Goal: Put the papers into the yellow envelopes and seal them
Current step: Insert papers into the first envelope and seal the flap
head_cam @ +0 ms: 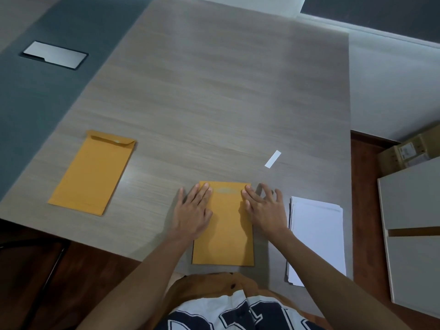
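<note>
A yellow envelope (223, 234) lies flat on the wooden table (214, 91) right in front of me, its top edge folded down. My left hand (194, 210) presses flat on its upper left corner with straight fingers. My right hand (264, 208) presses its upper right edge, fingers spread. A stack of white papers (316, 236) lies to the right of my right hand. A second yellow envelope (94, 172) lies at the left of the table, its flap end away from me.
A small white paper strip (272, 159) lies beyond my right hand. A metal cable hatch (54, 54) sits in the dark table section at far left. White cabinets (412, 234) and a cardboard box (409, 151) stand at the right.
</note>
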Demonstrator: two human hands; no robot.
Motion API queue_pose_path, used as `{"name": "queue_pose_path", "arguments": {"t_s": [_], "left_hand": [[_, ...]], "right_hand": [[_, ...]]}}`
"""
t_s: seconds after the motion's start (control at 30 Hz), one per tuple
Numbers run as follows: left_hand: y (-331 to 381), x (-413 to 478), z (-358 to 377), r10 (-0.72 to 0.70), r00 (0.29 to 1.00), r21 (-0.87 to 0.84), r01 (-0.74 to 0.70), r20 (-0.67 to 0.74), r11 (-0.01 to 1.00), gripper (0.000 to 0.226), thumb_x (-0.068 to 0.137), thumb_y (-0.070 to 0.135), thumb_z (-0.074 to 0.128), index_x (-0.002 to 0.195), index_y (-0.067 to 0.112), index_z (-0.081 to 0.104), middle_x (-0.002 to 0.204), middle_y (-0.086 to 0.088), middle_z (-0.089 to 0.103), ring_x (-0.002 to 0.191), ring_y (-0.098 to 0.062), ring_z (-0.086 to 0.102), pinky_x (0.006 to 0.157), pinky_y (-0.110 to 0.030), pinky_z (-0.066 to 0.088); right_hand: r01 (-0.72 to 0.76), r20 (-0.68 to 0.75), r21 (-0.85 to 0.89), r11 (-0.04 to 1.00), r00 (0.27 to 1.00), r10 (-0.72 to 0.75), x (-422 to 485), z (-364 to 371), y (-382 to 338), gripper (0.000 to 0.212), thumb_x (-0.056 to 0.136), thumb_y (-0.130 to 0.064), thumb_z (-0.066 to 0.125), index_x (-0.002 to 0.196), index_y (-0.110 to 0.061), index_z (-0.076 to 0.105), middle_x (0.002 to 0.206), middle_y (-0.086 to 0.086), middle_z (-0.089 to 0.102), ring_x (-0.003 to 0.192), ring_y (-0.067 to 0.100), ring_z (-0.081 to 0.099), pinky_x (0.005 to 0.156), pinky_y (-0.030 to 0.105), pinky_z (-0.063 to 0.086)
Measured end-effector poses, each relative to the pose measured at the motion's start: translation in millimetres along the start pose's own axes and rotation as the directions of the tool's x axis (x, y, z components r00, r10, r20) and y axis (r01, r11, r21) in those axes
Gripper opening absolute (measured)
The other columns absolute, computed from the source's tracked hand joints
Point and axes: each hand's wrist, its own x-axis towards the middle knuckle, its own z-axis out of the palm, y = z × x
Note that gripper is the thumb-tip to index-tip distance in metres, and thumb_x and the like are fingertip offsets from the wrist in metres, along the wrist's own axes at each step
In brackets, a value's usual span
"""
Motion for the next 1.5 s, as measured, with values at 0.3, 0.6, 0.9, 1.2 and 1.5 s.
{"name": "queue_pose_path", "arguments": {"t_s": [0.3,0.6,0.9,1.2,1.5], "left_hand": [[4.5,1.5,2.5,0.013,1.0,0.025,-0.013,0.008,1.0,0.062,0.09,0.038,0.027,0.144,0.013,0.045,0.151,-0.003,0.043,0.141,-0.024,0.038,0.111,-0.048,0.022],[-1.5,1.3,1.4,0.054,0.998,0.066,-0.055,0.011,0.996,0.064,0.091,0.039,0.024,0.146,0.012,0.042,0.153,-0.004,0.039,0.143,-0.021,0.035,0.115,-0.048,0.025],[-4.6,0.7,2.5,0.111,0.991,0.056,-0.107,-0.07,0.993,0.062,0.09,0.036,0.03,0.143,0.008,0.047,0.149,-0.008,0.045,0.139,-0.024,0.041,0.111,-0.049,0.024],[18.4,22.2,-10.6,0.098,0.972,-0.116,-0.125,-0.215,0.985,0.057,0.081,0.034,0.041,0.124,0.002,0.064,0.138,-0.016,0.056,0.132,-0.03,0.05,0.117,-0.049,0.014],[-0.8,28.9,-3.2,0.289,0.957,0.008,-0.289,0.021,0.957,0.062,0.095,0.042,0.026,0.154,0.023,0.023,0.162,0.006,0.016,0.15,-0.012,0.013,0.119,-0.048,0.008]], "right_hand": [[0.081,-0.088,0.158,0.984,0.994,-0.067,15.2,-3.2,-29.5,0.049,0.097,-0.026,0.031,0.117,-0.003,0.068,0.13,0.012,0.063,0.128,0.031,0.054,0.102,0.046,0.048],[0.256,0.064,0.281,0.925,0.957,-0.284,37.0,-0.5,-42.5,0.066,0.097,-0.035,0.008,0.144,-0.006,0.045,0.152,0.011,0.04,0.143,0.024,0.035,0.119,0.035,0.018],[0.189,0.01,0.203,0.961,0.981,-0.195,10.8,10.7,12.1,0.064,0.106,-0.033,0.006,0.132,-0.011,0.06,0.135,0.007,0.061,0.127,0.024,0.056,0.113,0.037,0.028],[0.174,0.031,0.262,0.949,0.982,-0.188,14.8,11.2,8.8,0.055,0.099,-0.03,0.021,0.138,-0.007,0.054,0.142,0.012,0.052,0.135,0.03,0.046,0.115,0.043,0.024],[0.165,0.037,0.177,0.97,0.984,-0.174,12.9,7.0,3.9,0.049,0.097,-0.028,0.03,0.126,-0.011,0.065,0.129,0.009,0.065,0.123,0.025,0.059,0.103,0.043,0.046]]}}
